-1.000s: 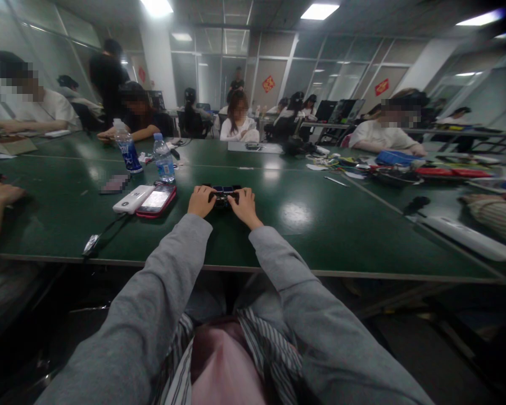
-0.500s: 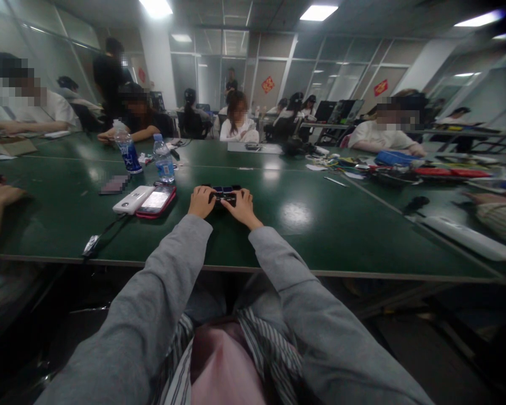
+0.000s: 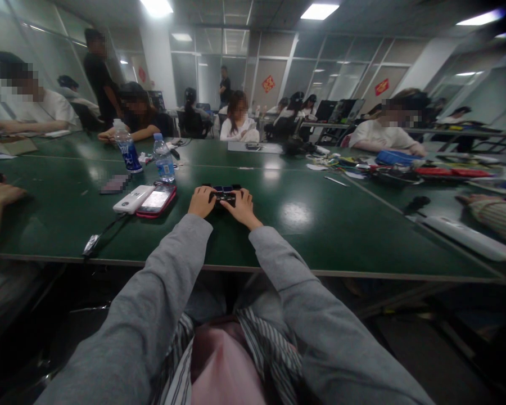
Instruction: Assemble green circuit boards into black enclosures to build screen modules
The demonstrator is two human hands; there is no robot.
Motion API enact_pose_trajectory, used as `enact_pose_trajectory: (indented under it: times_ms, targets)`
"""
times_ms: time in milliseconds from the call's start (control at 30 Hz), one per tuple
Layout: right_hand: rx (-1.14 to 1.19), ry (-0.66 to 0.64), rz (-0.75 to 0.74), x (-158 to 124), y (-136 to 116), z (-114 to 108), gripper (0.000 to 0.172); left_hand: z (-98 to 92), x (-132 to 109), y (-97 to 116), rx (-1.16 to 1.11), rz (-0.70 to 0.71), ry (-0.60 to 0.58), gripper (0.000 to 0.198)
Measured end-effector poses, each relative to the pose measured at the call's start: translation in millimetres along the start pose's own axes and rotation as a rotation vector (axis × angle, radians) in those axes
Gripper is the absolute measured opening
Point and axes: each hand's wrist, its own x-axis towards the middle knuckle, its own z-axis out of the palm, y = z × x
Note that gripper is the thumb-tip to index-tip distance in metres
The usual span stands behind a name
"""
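Both hands rest at a small black device (image 3: 224,189) on the green table, straight in front of me. Two dark bluish rectangles show on its far side; its exact kind is too small and too covered to make out. My left hand (image 3: 202,201) is closed around its left end, thumb towards the middle. Around the right end curl the fingers of my right hand (image 3: 241,206), with the thumb stretched across the near side. Left of my hands lie a phone in a red case (image 3: 156,201) and a white power bank (image 3: 134,200).
Behind the phone stand a small water bottle (image 3: 163,160) and a bigger blue-labelled bottle (image 3: 127,147). A cable with a silver end (image 3: 91,245) lies near the front edge. On the right are a long white bar (image 3: 472,237) and tangled wires. Other people's hands rest at both sides.
My hands and the black device have hardly moved. A standing person in black at the back left has shifted left, as has another person far behind.
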Motion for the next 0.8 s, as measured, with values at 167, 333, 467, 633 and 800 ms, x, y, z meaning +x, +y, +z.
enact_pose_trajectory:
  times_ms: [167,333,467,633,800]
  targets:
    - [-0.002,-0.009,0.003,0.0,-0.2,-0.9,0.065,0.0,0.4,-0.6,-0.001,0.002,0.001,0.026]
    - [0.0,0.004,-0.001,0.5,0.6,0.8,0.065,-1.0,0.2,-0.3,0.005,0.006,-0.006,0.026]
    - [-0.017,0.006,-0.003,1.0,1.1,1.8,0.063,-2.7,-0.3,1.4,0.008,0.006,-0.006,0.025]
    - [-0.013,-0.002,-0.006,1.2,1.2,1.3,0.062,-4.2,-0.9,2.3,0.01,0.012,-0.006,0.025]
    - [0.002,-0.003,-0.009,2.4,1.8,1.7,0.063,-4.3,-0.8,1.2,0.009,0.016,-0.026,0.027]
